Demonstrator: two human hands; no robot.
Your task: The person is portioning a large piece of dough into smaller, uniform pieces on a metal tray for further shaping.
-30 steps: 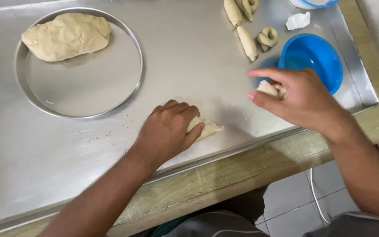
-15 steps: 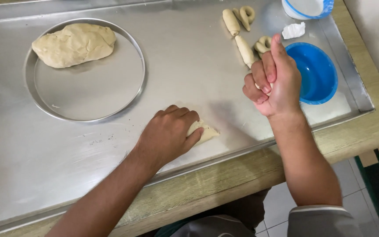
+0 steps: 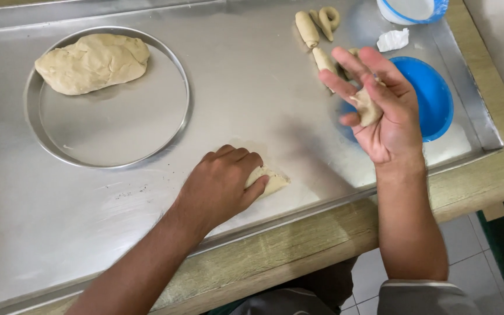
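Left hand (image 3: 220, 186) lies knuckles-up on the metal worktop (image 3: 252, 105), fingers curled down over a wedge of dough (image 3: 270, 181) and pinning it flat near the front edge; only the pale, pointed tip sticks out past the fingertips, probably held there so it doesn't slide. Right hand (image 3: 383, 114) is raised above the surface, palm facing up toward the camera, fingers spread and loose, not closed; a small dough lump (image 3: 367, 107) rests on the palm at the base of the fingers, lightly cradled rather than squeezed, looks soft, beige, roughly oval. Blue bowl (image 3: 433, 96) sits just behind that hand, partly hidden by it. Shaped dough pieces (image 3: 316, 29), some rolled, one looped, lie grouped at the back right, within easy reach. Big dough mass (image 3: 91, 63) sits in a round metal tray (image 3: 164, 140) far left, well apart. White tub (image 3: 409, 9) at top edge.
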